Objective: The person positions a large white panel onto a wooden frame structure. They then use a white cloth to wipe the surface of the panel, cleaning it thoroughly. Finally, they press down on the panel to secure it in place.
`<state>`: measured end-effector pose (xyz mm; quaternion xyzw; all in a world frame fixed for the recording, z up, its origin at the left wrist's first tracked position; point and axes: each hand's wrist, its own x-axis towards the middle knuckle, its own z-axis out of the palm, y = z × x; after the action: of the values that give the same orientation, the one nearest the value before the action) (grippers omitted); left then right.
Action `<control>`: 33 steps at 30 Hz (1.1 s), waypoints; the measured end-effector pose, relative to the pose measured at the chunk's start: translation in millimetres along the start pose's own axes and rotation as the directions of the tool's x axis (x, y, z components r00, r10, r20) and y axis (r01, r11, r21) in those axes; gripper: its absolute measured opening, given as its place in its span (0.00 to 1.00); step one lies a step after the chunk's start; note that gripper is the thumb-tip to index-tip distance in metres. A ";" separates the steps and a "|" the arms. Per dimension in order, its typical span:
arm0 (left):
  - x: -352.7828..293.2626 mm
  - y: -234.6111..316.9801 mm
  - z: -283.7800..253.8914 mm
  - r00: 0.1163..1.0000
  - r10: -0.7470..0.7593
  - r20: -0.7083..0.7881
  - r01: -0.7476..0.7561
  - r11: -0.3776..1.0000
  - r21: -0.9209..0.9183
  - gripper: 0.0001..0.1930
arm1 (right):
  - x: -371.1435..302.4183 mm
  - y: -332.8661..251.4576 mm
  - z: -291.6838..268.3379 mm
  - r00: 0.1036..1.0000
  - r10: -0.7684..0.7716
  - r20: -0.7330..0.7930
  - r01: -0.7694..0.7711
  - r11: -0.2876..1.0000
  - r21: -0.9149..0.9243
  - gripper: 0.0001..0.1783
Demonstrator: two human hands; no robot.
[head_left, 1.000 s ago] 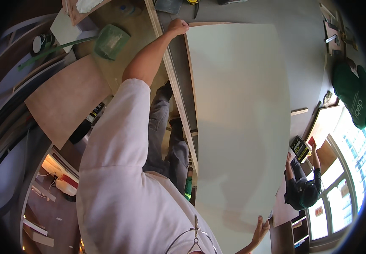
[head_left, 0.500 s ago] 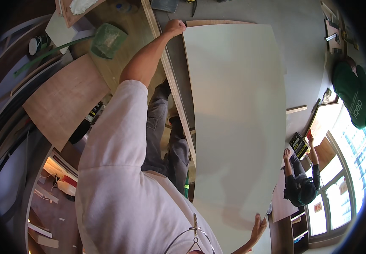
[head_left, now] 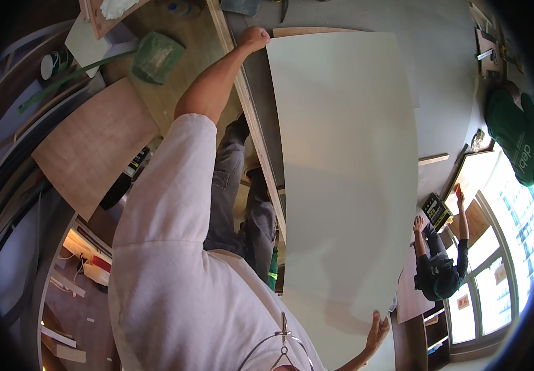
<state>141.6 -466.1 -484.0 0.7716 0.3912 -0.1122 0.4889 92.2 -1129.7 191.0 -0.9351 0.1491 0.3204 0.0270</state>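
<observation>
– Right up close to the camera, what's all that pale cloth (head_left: pixel 162 185) filling the lower left?

– Baggy pinkish-white shirt (head_left: pixel 149 297), tbh that's most of it, plus a thin silvery metal ring (head_left: pixel 284 334) at the bottom edge.

– ok and what's being handled?

– Right hand (head_left: pixel 376 334) is low down, at the right edge of a big smooth pale grey-green rectangular panel (head_left: pixel 344 161). Thumb sticks up, fingers bent near the edge, but I can't tell if it's properly gripping or just resting there. Left hand (head_left: pixel 254 38) is way out at the far end, curled closed on the panel's far left corner.

– And the panel's lying on what?

– Thin brown wooden board (head_left: pixel 291 31) that peeks out along the far edge, and both sit on a wide grey counter (head_left: pixel 443 111). Long light wooden beam (head_left: pixel 262 151) runs along the left of it.

– Anything off to the left?

– Yep, a reddish-brown plywood sheet (head_left: pixel 97 145), and past it a scuffed green plastic dustpan (head_left: pixel 158 59) on the tan floor (head_left: pixel 199 37).

– Far side?

– Short pale wooden strip (head_left: pixel 434 159) on the counter, then a black-and-yellow box (head_left: pixel 437 210) just beside a co-worker in a dark top (head_left: pixel 427 272), who has something small and red (head_left: pixel 458 188) in one hand (head_left: pixel 460 201). Beyond them, bright windows (head_left: pixel 495 290), and a person in a green top (head_left: pixel 514 133) near the right rim.
</observation>
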 end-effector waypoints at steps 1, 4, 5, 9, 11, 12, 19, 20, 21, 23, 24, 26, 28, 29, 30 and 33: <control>-0.9 0.3 -0.7 1.000 0.015 -0.002 -0.015 1.000 0.013 0.06 | 0.2 -0.4 0.6 1.000 -0.009 0.000 0.009 1.000 -0.001 0.28; -1.7 -0.2 -1.6 0.999 0.038 -0.008 -0.038 0.999 0.015 0.07 | 0.8 2.4 1.3 1.000 -0.012 0.000 0.012 1.000 0.003 0.28; -1.6 -0.3 -1.4 0.999 0.042 -0.009 -0.042 0.999 0.009 0.07 | 0.6 4.6 1.7 1.000 -0.009 0.000 0.009 1.000 0.006 0.28; -0.2 -1.2 3.5 0.997 0.065 -0.050 -0.061 0.996 0.071 0.05 | 0.5 10.9 2.2 1.000 0.016 0.013 -0.016 1.000 0.009 0.28; 1.7 -8.4 6.0 0.993 0.087 -0.083 -0.081 0.994 0.075 0.03 | 1.8 13.3 -1.1 0.997 0.058 0.043 -0.057 0.998 -0.026 0.28; 2.0 -7.7 6.8 0.994 0.074 -0.076 -0.068 0.995 0.070 0.04 | 1.0 13.6 -1.1 0.996 0.076 0.048 -0.074 0.997 -0.032 0.28; 2.2 0.7 1.1 0.998 0.054 -0.021 -0.052 0.997 0.062 0.04 | -3.7 14.5 2.9 0.985 0.155 0.070 -0.153 0.988 -0.032 0.26; 3.1 -1.1 0.1 0.999 0.040 -0.020 -0.039 0.998 0.052 0.04 | -3.3 18.4 4.7 0.988 0.141 0.058 -0.141 0.990 -0.017 0.26; 2.7 0.8 -0.5 0.999 0.043 -0.019 -0.042 0.998 0.053 0.04 | -3.8 19.8 6.3 0.989 0.136 0.056 -0.136 0.991 0.005 0.26; 0.5 4.1 -1.1 0.999 0.049 -0.017 -0.048 0.997 0.054 0.04 | -4.6 22.3 9.4 0.991 0.124 0.052 -0.127 0.991 0.048 0.26; -0.1 4.0 -1.2 0.999 0.045 -0.020 -0.044 0.998 0.048 0.05 | -4.5 26.9 12.4 0.997 0.078 0.030 -0.079 0.996 0.043 0.26; -1.3 4.2 -1.0 0.999 0.037 -0.028 -0.036 0.999 0.035 0.05 | -3.7 37.5 18.8 1.000 -0.016 -0.013 0.016 0.999 0.029 0.27; -5.6 9.4 -1.3 0.998 0.040 -0.040 -0.038 0.998 0.051 0.04 | -5.2 37.5 21.6 1.000 0.001 -0.010 -0.001 0.999 0.047 0.26; -6.9 12.5 -1.7 0.998 0.042 -0.047 -0.039 0.998 0.059 0.04 | -6.4 36.9 22.8 1.000 0.010 -0.008 -0.009 0.998 0.056 0.25; -7.3 12.7 -2.4 0.998 0.037 -0.048 -0.034 0.998 0.061 0.04 | -6.5 35.6 23.1 1.000 0.019 0.000 -0.019 0.998 0.051 0.25; -8.2 14.1 -3.0 0.998 0.024 -0.053 -0.020 0.997 0.078 0.04 | -8.3 33.2 25.7 0.999 0.031 0.010 -0.031 0.998 0.054 0.24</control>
<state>145.5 -470.6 -468.6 0.7968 0.3912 -0.1009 0.4493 60.9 -1155.4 177.1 -0.9301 0.1720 0.3210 0.0479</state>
